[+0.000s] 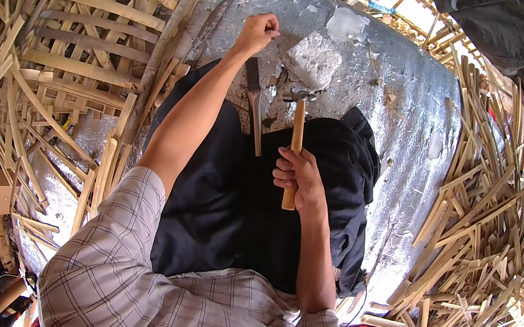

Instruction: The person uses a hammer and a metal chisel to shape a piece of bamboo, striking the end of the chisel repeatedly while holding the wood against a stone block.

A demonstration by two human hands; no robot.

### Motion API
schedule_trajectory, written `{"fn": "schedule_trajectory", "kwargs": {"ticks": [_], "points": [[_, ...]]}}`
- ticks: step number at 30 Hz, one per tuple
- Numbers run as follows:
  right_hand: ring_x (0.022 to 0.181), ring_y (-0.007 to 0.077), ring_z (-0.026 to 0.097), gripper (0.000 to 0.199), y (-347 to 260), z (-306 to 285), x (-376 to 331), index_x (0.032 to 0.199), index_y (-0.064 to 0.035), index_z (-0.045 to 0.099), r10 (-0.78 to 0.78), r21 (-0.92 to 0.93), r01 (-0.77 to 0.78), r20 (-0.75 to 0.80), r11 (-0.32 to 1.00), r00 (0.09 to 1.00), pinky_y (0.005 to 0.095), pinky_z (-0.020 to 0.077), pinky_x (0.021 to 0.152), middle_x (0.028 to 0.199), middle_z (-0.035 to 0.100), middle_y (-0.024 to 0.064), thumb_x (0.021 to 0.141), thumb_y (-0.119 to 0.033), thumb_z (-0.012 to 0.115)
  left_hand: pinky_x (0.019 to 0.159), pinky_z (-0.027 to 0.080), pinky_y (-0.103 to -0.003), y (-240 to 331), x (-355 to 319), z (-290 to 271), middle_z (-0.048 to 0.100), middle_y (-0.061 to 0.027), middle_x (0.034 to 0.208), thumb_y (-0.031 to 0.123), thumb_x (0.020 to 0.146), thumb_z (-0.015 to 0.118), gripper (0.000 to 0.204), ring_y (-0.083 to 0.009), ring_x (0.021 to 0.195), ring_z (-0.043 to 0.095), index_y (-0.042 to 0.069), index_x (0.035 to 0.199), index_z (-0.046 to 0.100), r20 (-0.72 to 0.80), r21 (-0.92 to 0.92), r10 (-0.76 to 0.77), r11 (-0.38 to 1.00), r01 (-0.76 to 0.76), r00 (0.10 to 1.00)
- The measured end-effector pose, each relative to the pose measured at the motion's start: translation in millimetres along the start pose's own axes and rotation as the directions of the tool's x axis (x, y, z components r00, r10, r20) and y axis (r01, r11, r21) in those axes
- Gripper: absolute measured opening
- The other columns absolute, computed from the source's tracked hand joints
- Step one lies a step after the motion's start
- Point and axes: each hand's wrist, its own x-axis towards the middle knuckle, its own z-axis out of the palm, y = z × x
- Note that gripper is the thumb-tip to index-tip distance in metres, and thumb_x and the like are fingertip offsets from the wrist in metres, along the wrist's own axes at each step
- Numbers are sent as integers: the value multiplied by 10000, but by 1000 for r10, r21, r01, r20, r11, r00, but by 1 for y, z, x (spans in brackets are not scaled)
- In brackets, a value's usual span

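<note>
A wooden-handled hammer (296, 143) is gripped in the closed right hand (297, 182), its head just beside a pale stone block (314, 60) on the grey floor (398, 96). The left hand (258, 30) is clenched on a flat blade (255, 103) over the lap. The blade is best held steady and struck squarely, fingers kept clear.
</note>
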Motion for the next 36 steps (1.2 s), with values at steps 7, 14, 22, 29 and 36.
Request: {"fn": "schedule_trajectory", "kwargs": {"ticks": [7, 14, 22, 29, 36], "points": [[499, 33, 304, 298, 0, -7, 1, 842, -118, 376, -14, 33, 13, 31, 999, 999, 213, 230, 421, 659, 329, -56, 948, -98, 654, 561, 506, -263, 0, 3, -3, 689, -69, 727, -10, 864, 733, 105, -116, 620, 646, -14, 841, 631, 0, -220, -166, 962, 162, 986], [498, 29, 300, 297, 1, -7, 1, 832, -124, 373, -10, 29, 8, 66, 1000, 998, 210, 230, 418, 656, 328, -59, 955, -96, 642, 554, 525, -270, -11, 7, -6, 700, -88, 767, -3, 891, 715, 53, -133, 624, 656, -37, 897, 674, 50, -446, -210, 870, 210, 976], [502, 30, 294, 303, 2, -7, 3, 823, -125, 372, -9, 13, 8, 52, 1000, 999, 213, 234, 423, 659, 331, -60, 959, -102, 641, 548, 527, -276, -14, 8, -11, 686, -74, 748, 21, 899, 717, 70, -130, 610, 640, -46, 902, 700, -1, -507, -207, 843, 178, 978], [516, 31, 300, 303, 0, -4, 1, 826, -123, 373, -10, 2, 10, 32, 1000, 999, 214, 238, 432, 667, 336, -57, 958, -108, 645, 519, 496, -270, -9, 10, -13, 671, -62, 719, 30, 908, 715, 87, -116, 572, 604, -53, 890, 698, -28, -431, -209, 885, 177, 978], [515, 30, 302, 283, 2, -8, 4, 842, -118, 386, -9, -6, 9, 40, 1000, 999, 212, 237, 432, 670, 335, -57, 959, -105, 642, 500, 477, -269, -5, 8, -14, 666, -65, 687, 46, 908, 722, 111, -112, 548, 595, -57, 876, 693, -24, -362, -181, 918, 160, 983]]}}
